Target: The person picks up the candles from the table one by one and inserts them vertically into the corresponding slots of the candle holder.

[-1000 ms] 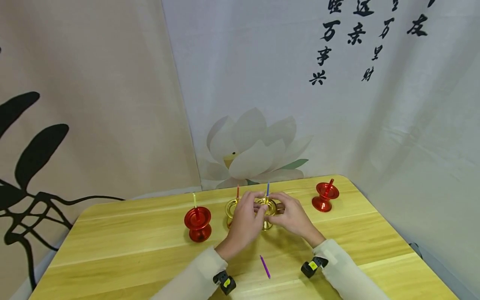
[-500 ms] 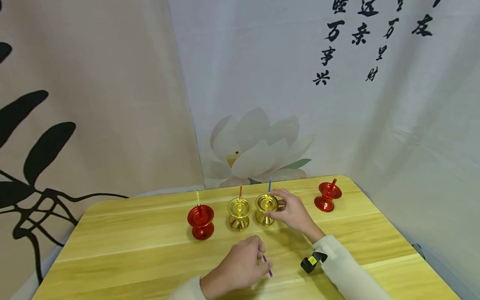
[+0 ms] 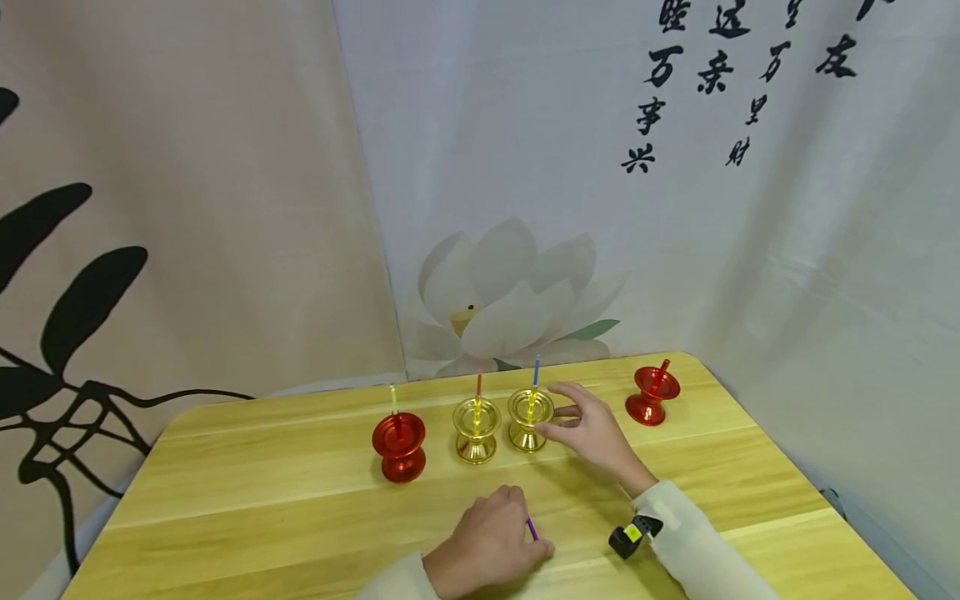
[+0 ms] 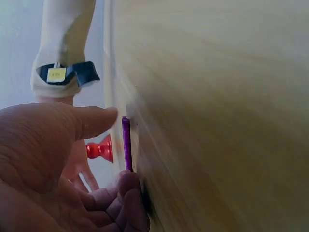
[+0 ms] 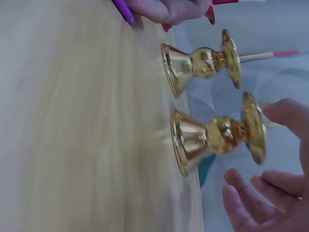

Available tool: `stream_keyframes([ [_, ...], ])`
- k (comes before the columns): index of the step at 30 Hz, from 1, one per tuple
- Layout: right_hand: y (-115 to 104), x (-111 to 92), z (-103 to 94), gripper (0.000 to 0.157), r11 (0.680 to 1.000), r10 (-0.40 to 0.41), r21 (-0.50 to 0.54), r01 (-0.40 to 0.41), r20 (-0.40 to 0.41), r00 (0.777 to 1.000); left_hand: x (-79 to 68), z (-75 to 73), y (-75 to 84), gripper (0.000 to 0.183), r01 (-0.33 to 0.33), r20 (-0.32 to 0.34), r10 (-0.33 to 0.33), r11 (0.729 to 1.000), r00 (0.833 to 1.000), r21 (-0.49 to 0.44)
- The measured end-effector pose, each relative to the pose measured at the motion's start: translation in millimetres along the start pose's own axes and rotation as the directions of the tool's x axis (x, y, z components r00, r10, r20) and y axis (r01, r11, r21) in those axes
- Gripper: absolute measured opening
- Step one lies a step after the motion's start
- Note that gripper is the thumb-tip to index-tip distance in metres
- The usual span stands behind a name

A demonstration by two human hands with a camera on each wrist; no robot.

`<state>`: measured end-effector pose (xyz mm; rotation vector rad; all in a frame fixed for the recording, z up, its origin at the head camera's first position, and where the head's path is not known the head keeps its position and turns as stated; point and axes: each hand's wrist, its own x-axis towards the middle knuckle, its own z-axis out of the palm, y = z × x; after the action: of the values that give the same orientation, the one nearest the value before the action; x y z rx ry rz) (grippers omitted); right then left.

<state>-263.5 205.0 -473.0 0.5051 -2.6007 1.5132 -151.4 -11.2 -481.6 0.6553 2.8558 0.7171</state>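
A thin purple candle (image 3: 532, 528) lies on the table under my left hand (image 3: 491, 537). In the left wrist view my curled fingers are at one end of the purple candle (image 4: 127, 145), and the thumb tip stands slightly apart near the other. My right hand (image 3: 596, 429) is at the right-hand gold candle holder (image 3: 528, 437), which bears a blue candle (image 3: 536, 371). Thumb and index finger are spread at its dish; in the right wrist view the thumb (image 5: 285, 113) is at the rim and the other fingers hang loosely bent below.
Left of it stand a gold holder (image 3: 476, 451) with a red candle (image 3: 479, 385) and a red holder (image 3: 402, 467) with a pale yellow candle (image 3: 393, 400). Another red holder (image 3: 646, 410), with a red stem, is at the back right. A printed curtain (image 3: 495, 167) hangs behind the table (image 3: 262, 500).
My left hand has left the gold holder and come down toward me over the purple candle, lately shifting slightly right and nearer. My right hand has stayed at the gold holder.
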Motion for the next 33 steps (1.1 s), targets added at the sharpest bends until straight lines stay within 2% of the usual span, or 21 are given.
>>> stream_keyframes([
  [7,4,-23,-33.8,0.056,1.0,0.014,-0.016,-0.016,-0.085,0.996,0.8,-0.3,-5.2,0.031,-0.036,-0.011,0.036,0.999,0.999,-0.003],
  [12,9,-36,-61.3,0.042,0.998,0.015,-0.063,-0.029,-0.202,0.979,0.8,-3.9,-8.2,0.027,-0.025,-0.003,0.025,0.999,1.0,-0.044],
  [15,13,-40,-76.9,0.031,0.996,0.035,-0.064,-0.059,-0.319,0.947,1.9,-5.3,-9.0,0.027,-0.024,-0.002,0.024,0.999,1.0,-0.047],
  [18,18,-40,-91.6,0.025,0.993,0.051,-0.075,-0.094,-0.448,0.893,4.1,-5.2,-9.6,0.026,-0.033,-0.001,0.033,0.999,0.999,-0.042],
  [20,23,-38,-100.3,0.026,0.987,0.06,-0.096,-0.125,-0.508,0.859,5.6,-5.1,-9.5,0.027,-0.038,0.002,0.038,0.999,0.999,-0.039],
  [22,28,-35,-107.7,0.031,0.981,0.07,-0.115,-0.155,-0.537,0.841,6.6,-5.2,-8.8,0.027,-0.051,0.001,0.051,0.998,0.999,-0.032],
  [25,34,-29,-115.6,0.047,0.972,0.099,-0.132,-0.197,-0.529,0.843,8.3,-4.7,-7.3,0.027,-0.084,-0.006,0.084,0.996,0.996,-0.016],
  [30,43,-20,-121.1,0.078,0.957,0.165,-0.144,-0.251,-0.441,0.882,11.7,-4.3,-4.4,0.024,-0.123,-0.004,0.123,0.992,0.992,0.002],
  [33,48,-16,-121.9,0.089,0.948,0.215,-0.137,-0.288,-0.392,0.894,13.4,-4.5,-2.9,0.021,-0.135,0.006,0.135,0.991,0.991,-0.004],
])
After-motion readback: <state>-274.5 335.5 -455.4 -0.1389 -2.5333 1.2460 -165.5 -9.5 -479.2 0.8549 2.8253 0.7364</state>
